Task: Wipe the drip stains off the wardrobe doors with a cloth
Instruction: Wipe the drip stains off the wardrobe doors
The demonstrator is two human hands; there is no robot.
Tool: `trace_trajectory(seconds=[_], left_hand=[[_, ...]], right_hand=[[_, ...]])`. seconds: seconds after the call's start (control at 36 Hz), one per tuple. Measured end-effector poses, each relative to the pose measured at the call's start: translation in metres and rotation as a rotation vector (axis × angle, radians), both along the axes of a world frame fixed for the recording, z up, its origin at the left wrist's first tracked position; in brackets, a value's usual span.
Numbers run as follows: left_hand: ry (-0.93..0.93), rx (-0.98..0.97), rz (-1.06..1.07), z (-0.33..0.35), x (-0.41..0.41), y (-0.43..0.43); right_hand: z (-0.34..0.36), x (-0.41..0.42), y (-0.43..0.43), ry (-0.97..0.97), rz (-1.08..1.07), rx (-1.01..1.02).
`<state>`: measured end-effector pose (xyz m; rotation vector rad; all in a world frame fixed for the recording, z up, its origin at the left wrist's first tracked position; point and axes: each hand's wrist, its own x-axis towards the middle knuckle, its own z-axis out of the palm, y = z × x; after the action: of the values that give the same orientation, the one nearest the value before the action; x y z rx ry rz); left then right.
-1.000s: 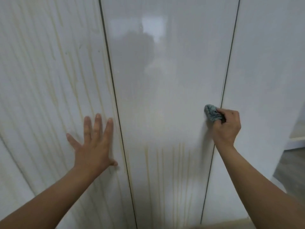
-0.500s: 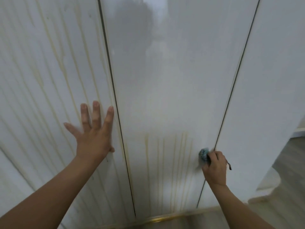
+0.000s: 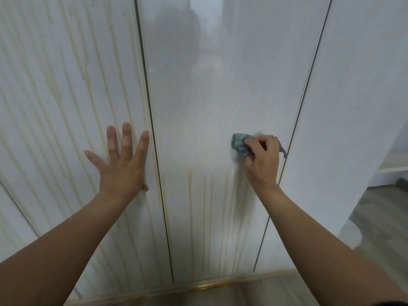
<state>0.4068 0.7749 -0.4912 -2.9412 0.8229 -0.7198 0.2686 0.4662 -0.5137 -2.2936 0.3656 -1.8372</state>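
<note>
The left hand [image 3: 122, 165] lies flat, fingers spread, on the streaked left door [image 3: 66, 107] near its right edge. The right hand [image 3: 262, 160], arm stretched forward, grips a bunched blue-grey cloth [image 3: 240, 144] against the middle door [image 3: 220, 96], just above yellow drip stains [image 3: 212, 206] near its right edge.

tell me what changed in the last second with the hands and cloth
The right hand, gripping the blue cloth, swept down the middle door along its right edge into the drip stains, then came back up above them, slightly leftward. The left hand stayed pressed flat on the left door; the stains low on the middle door remain.
</note>
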Motion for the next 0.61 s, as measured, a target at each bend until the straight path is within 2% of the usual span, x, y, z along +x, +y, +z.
trace_trajectory(seconds=[0.11, 0.22, 0.28, 0.36, 0.5, 0.61], left_hand=[[-0.003, -0.021, -0.005, -0.001, 0.0, -0.002], [-0.001, -0.036, -0.021, -0.003, -0.001, -0.002], [-0.004, -0.033, -0.011, -0.002, -0.003, -0.001], [0.004, -0.028, -0.007, 0.0, -0.005, -0.001], [0.004, -0.008, -0.007, 0.003, -0.008, 0.0], [0.001, -0.007, 0.003, 0.002, -0.009, 0.0]], right_hand=[[-0.066, -0.006, -0.012, 0.123, -0.036, -0.102], [-0.139, -0.033, -0.026, 0.394, -0.043, -0.074], [-0.153, -0.044, -0.029, 0.476, -0.016, -0.015], [-0.134, -0.048, -0.027, 0.407, 0.048, 0.065], [-0.053, -0.042, -0.015, 0.1, 0.064, 0.156], [-0.008, -0.031, -0.009, 0.025, 0.109, 0.182]])
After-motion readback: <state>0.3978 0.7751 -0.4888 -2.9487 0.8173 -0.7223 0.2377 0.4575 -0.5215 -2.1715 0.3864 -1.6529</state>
